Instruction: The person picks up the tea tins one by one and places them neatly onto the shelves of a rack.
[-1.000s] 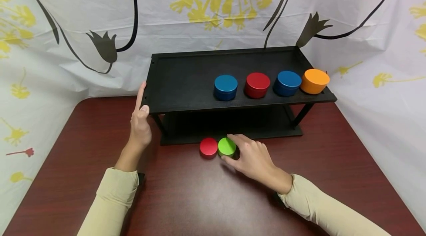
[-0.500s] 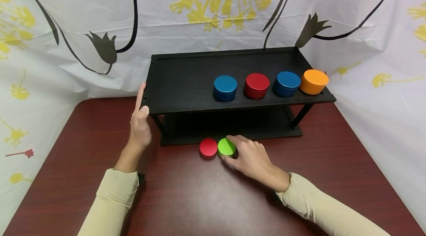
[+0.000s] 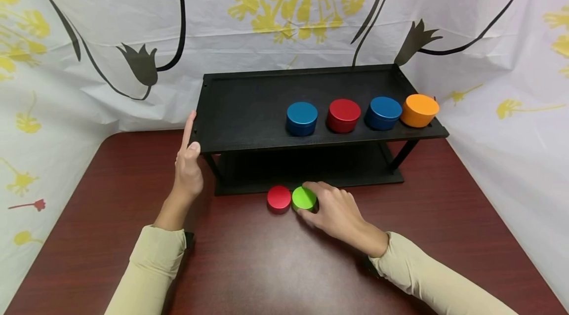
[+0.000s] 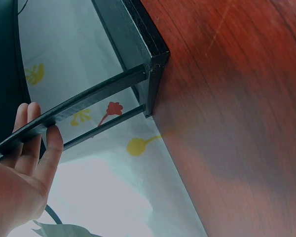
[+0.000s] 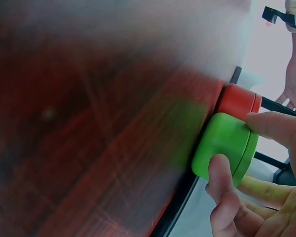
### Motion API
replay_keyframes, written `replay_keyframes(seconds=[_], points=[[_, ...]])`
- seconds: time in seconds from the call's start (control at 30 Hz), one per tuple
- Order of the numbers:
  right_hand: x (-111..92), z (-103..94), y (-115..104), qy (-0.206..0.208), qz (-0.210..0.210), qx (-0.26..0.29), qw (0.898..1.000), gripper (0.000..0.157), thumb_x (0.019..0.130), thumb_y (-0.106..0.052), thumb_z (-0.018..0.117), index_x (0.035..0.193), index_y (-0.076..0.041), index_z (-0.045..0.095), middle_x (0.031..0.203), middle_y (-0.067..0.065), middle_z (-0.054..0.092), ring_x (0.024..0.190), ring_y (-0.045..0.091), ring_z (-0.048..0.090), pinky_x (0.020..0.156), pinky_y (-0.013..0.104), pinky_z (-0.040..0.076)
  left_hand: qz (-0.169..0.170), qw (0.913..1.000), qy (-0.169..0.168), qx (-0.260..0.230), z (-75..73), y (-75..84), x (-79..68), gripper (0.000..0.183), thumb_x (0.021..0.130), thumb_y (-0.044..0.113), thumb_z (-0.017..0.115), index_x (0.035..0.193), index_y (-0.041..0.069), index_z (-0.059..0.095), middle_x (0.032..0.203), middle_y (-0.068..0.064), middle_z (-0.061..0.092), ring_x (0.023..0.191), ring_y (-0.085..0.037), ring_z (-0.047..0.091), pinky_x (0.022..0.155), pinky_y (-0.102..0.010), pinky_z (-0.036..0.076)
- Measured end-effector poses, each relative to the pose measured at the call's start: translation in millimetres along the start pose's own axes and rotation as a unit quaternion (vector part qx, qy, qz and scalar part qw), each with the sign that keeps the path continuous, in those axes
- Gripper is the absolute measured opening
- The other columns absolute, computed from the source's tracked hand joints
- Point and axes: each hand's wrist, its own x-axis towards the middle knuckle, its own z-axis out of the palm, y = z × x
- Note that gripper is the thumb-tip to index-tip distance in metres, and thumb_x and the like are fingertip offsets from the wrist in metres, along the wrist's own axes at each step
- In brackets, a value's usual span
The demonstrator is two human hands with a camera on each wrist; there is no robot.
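Note:
My right hand [image 3: 340,211] holds a small round lime-green tin [image 3: 304,199] on the table, thumb at its near side and fingers at its far side. A matching red tin [image 3: 279,199] stands just left of it, before the black two-tier shelf [image 3: 249,107]. At the shelf's left end my left hand [image 3: 187,172] grips the frame, its thumb at the front corner. In the left wrist view, fingers [image 4: 50,153] of that hand curl against a black bar [image 4: 96,96]. The right wrist view has the thumb and fingers about the green tin [image 5: 224,143].
Along the upper tier's right half stand a blue tin [image 3: 302,118], a dark red tin [image 3: 344,115], another blue tin [image 3: 383,113] and an orange tin [image 3: 420,110]. The reddish-brown table [image 3: 249,265] meets a white patterned cloth [image 3: 275,48] behind and at both sides.

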Motion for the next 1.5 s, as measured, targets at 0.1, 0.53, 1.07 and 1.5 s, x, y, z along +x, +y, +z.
replay_keyframes(seconds=[0.1,0.53,1.07,1.5], points=[[-0.6,-1.1,-1.5,0.008,-0.004,0.003,1.0,0.052,0.077,-0.038,0.082,0.119,-0.01,0.07,0.106,0.005,0.069,0.072,0.012,0.061,0.058,0.032,0.051,0.0,1.0,0.003,0.004,-0.6,0.1,-0.6,0.069,0.091,0.038,0.025,0.16,0.027,0.025,0.16,0.013,0.025,0.065,-0.011,0.015,0.06,-0.038,0.011],[-0.7,-7.2,-7.5,0.027,-0.017,0.012,0.999,0.047,0.08,-0.036,0.077,0.118,-0.01,0.069,0.106,0.004,0.066,0.066,0.009,0.055,0.055,0.026,0.047,0.002,0.9999,0.005,0.015,-1.8,1.1,-1.5,0.069,0.091,0.038,0.026,0.16,0.024,0.026,0.071,0.014,0.037,0.058,-0.01,0.009,0.052,-0.038,0.008],[2.9,-18.7,-19.6,0.076,-0.049,0.034,0.995,0.044,0.08,-0.035,0.075,0.117,-0.012,0.068,0.107,0.003,0.065,0.069,0.01,0.058,0.057,0.027,0.049,-0.002,0.9999,0.004,0.016,-1.2,1.3,-1.1,0.067,0.093,0.038,0.026,0.159,0.031,0.026,0.114,0.011,0.048,0.061,-0.009,0.013,0.055,-0.038,0.01],[6.2,-26.9,-30.2,0.099,-0.082,0.079,0.989,0.042,0.083,-0.032,0.071,0.12,-0.013,0.066,0.111,0.0,0.063,0.068,0.013,0.06,0.058,0.027,0.051,0.0,0.9998,0.001,0.02,-1.2,2.1,-1.4,0.067,0.092,0.04,0.026,0.159,0.031,0.025,0.092,0.004,0.054,0.059,-0.009,0.011,0.052,-0.038,0.009]])
